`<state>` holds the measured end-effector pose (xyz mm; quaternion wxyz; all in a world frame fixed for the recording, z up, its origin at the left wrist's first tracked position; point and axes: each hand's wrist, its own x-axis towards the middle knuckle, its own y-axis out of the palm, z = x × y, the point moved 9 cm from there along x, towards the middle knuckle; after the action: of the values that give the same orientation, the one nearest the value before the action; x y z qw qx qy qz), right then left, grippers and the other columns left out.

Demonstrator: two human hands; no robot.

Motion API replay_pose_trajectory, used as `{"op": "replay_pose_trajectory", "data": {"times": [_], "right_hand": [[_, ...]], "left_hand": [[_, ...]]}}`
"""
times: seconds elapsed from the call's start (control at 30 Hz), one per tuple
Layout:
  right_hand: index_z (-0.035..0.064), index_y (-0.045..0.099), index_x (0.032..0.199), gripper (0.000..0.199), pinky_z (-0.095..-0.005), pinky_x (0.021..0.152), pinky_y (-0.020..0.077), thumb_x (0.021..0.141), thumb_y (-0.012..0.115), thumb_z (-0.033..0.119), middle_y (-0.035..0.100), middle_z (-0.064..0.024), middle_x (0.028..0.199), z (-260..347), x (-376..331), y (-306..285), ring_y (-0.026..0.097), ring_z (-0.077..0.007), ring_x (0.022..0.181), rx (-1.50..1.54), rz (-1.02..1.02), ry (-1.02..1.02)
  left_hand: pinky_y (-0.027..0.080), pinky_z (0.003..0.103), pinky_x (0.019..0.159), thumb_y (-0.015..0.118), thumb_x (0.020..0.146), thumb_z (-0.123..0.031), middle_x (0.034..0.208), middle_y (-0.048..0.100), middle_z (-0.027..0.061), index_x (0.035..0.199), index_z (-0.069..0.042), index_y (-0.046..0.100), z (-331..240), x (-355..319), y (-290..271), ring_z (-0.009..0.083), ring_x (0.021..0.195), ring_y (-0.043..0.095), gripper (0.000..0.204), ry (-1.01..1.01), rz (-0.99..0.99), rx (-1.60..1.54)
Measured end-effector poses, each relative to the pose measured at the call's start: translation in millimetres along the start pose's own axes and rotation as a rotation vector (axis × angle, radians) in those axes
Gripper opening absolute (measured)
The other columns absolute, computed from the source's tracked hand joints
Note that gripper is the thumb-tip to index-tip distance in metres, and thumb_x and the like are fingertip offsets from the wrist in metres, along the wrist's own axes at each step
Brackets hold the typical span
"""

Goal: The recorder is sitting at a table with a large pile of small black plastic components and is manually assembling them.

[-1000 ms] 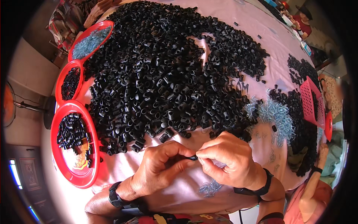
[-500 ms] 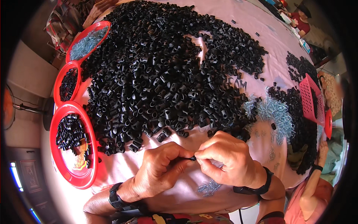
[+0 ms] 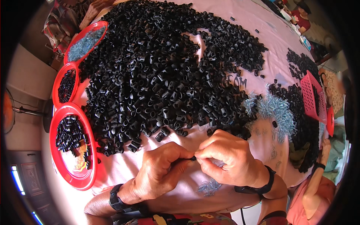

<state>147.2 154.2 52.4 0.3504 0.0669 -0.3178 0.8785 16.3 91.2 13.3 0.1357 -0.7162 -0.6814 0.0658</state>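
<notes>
Pinching 1 small black part (image 3: 193,158) between their fingertips, the left hand (image 3: 161,170) and right hand (image 3: 228,159) meet just in front of the person, both curled nearly closed around it. Just beyond the hands lies a big heap of black parts (image 3: 157,71) on a pink table (image 3: 258,22). Left of the left hand sit 3 red plates (image 3: 56,165). Silver springs (image 3: 272,108) lie beyond the right hand, with more springs (image 3: 210,186) just below it.
</notes>
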Motion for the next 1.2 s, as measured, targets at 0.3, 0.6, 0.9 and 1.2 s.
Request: {"op": "replay_pose_trajectory", "data": {"times": [0.3,0.6,0.9,1.2], "right_hand": [[0.0024,0.073,0.094,0.019,-0.0351,0.066,0.0542,0.079,0.08,-0.007,0.073,-0.009,0.089,-5.3,-1.9,1.0,0.067,-0.025,0.074,-0.014,-0.006,0.022],[0.0003,0.07,0.119,0.044,-0.0408,0.073,0.0554,0.077,0.081,-0.004,0.069,-0.0132,0.103,11.4,1.4,-2.8,0.066,-0.0306,0.084,-0.112,-0.089,-0.073],[-0.0011,0.069,0.127,0.063,-0.0365,0.073,0.0553,0.069,0.092,0.002,0.074,-0.0127,0.108,17.7,-1.8,4.7,0.068,-0.0274,0.084,-0.223,-0.068,-0.167],[0.0002,0.069,0.132,0.065,-0.038,0.075,0.059,0.071,0.09,0.009,0.07,-0.0117,0.112,16.3,2.0,3.8,0.068,-0.0299,0.091,-0.221,-0.075,-0.137]], "left_hand": [[0.056,0.033,0.067,0.08,0.087,0.005,0.093,0.072,0.0128,0.108,0.001,0.07,-1.3,-0.7,4.5,0.0224,0.078,0.071,0.024,0.06,-0.006,0.091],[0.057,0.022,0.077,0.07,0.104,-0.004,0.101,0.073,0.0035,0.123,0.003,0.064,37.8,-1.6,11.9,0.0062,0.088,0.067,0.022,-0.452,-0.018,-0.675],[0.055,0.023,0.087,0.066,0.107,-0.01,0.11,0.072,0.0019,0.12,0.001,0.069,33.5,-1.3,18.7,0.0053,0.098,0.065,0.017,-0.422,0.088,-0.796],[0.053,0.024,0.095,0.066,0.107,-0.011,0.115,0.073,0.0026,0.126,0.001,0.069,25.7,-4.0,22.5,0.0077,0.105,0.065,0.022,-0.409,0.103,-0.888]]}}
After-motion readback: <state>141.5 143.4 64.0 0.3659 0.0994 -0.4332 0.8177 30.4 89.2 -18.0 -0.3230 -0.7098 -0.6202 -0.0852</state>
